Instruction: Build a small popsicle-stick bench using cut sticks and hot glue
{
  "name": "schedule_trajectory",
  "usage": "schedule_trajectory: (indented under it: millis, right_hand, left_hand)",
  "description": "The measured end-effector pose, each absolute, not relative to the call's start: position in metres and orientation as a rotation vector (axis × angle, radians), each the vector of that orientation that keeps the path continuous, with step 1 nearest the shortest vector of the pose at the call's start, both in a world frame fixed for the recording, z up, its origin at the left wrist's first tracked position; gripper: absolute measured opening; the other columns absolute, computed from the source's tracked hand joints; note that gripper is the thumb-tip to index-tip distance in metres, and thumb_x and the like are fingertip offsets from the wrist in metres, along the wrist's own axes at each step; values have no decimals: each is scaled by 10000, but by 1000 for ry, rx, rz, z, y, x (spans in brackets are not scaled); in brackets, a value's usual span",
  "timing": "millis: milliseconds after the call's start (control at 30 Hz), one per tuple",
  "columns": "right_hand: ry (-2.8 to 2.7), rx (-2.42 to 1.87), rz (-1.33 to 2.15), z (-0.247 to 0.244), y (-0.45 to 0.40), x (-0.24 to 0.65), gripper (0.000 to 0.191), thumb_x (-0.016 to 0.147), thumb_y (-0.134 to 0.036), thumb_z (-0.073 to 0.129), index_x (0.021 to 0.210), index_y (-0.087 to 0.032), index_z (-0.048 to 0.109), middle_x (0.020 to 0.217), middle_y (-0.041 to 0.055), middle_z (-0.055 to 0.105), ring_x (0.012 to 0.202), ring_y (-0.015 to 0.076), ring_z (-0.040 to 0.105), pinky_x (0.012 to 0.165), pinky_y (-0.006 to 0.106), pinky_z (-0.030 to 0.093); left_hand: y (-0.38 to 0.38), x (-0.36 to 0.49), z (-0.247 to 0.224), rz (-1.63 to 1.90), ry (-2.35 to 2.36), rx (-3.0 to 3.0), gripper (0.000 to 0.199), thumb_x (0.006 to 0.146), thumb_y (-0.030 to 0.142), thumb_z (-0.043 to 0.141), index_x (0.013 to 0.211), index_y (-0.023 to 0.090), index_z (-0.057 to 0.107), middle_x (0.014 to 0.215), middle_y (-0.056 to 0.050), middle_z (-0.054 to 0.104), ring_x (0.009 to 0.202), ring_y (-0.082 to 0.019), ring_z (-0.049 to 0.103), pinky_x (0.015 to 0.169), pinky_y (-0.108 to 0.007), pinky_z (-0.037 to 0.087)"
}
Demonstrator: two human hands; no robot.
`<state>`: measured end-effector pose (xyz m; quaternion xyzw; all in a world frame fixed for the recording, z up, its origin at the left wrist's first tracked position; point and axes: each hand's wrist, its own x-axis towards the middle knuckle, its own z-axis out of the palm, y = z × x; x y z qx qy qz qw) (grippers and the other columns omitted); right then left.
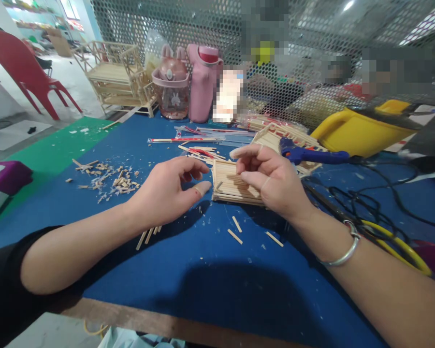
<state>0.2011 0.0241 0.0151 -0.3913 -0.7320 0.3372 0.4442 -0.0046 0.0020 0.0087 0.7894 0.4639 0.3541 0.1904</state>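
A small panel of thin wooden sticks laid side by side lies on the blue table, with a short stick piece sticking up near its left end. My left hand is at the panel's left edge, fingers curved and thumb apart, with nothing visible in it. Over the panel's right part hovers my right hand, its index finger stretched out apart from the thumb; I see nothing held, and it hides part of the panel. Short cut sticks lie in front. A blue glue gun rests behind my right hand.
Wood offcuts lie scattered at left. Behind are stick bundles, a pink bottle, a clear rabbit-eared cup, a lit phone and a wooden stick model. Black cables and a yellow container stand right.
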Motion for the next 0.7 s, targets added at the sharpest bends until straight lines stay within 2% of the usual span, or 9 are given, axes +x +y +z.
schedule_trajectory:
  millis: [100,233,400,533,700]
  right_hand:
    - [-1825,-993,842,14,24,199,307,695,-79,516,974,-191,576,747,-13,518,705,122,494,648,264,407]
    - [-1796,-1007,888,12,24,196,311,689,-81,486,972,-179,569,753,-14,514,667,112,479,595,251,388]
    - [-1828,-998,872,9,25,197,295,688,-75,493,953,-174,578,721,-22,506,670,111,481,629,255,392]
    - [-1880,-969,861,5,27,200,277,700,-74,503,943,-177,586,745,-14,521,694,115,490,657,261,394]
    - [-1890,-959,858,6,26,201,245,699,-89,512,915,-168,596,739,-10,529,676,115,491,636,257,394]
  left_hand:
    - [0,-1,10,1017,1205,2270,319,769,319,612,1053,177,641,873,-33,656,743,-138,577,674,-256,465]
    - [3,10,8,1026,1229,2270,293,753,359,645,979,177,688,830,-38,657,728,-147,575,688,-276,465]
    - [10,15,5,1031,1255,2148,174,777,307,612,841,192,726,803,-23,688,725,-153,596,695,-286,457]
    - [12,12,2,956,1247,2028,224,792,361,584,853,205,734,791,-14,692,707,-154,599,647,-278,448]
    - [14,8,0,962,1207,2047,219,787,362,600,864,209,736,766,-13,682,718,-151,586,667,-278,451]
